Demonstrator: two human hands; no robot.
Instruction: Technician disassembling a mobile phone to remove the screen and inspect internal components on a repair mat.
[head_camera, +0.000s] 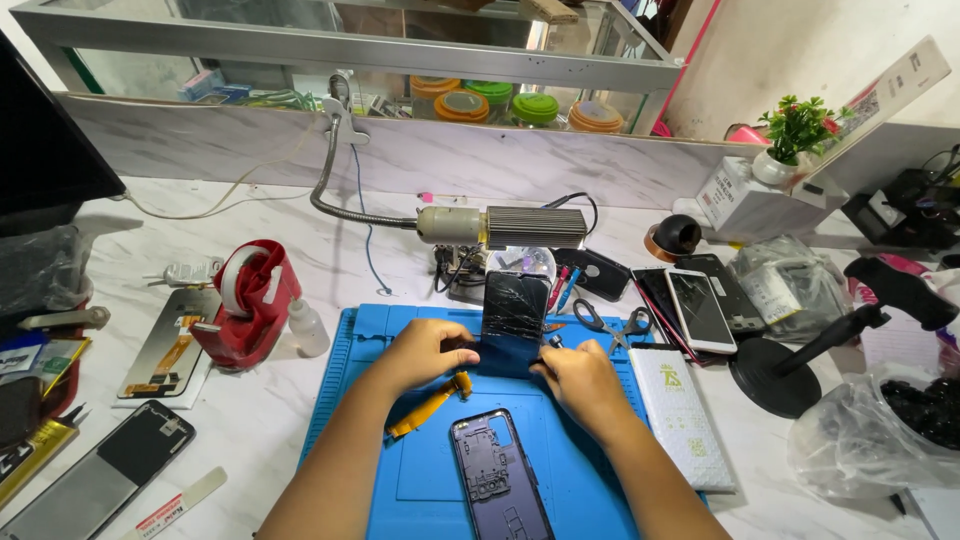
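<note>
At frame centre, the left hand (425, 352) and right hand (580, 378), both closed, grip one cracked phone screen (513, 320) upright above one blue mat (350, 400), one phone frame (495, 475) and one yellow tool (432, 402) below it.

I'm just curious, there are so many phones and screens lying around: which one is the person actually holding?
The cracked black screen, held upright by both hands above the blue mat. The others lie flat, untouched.
</note>
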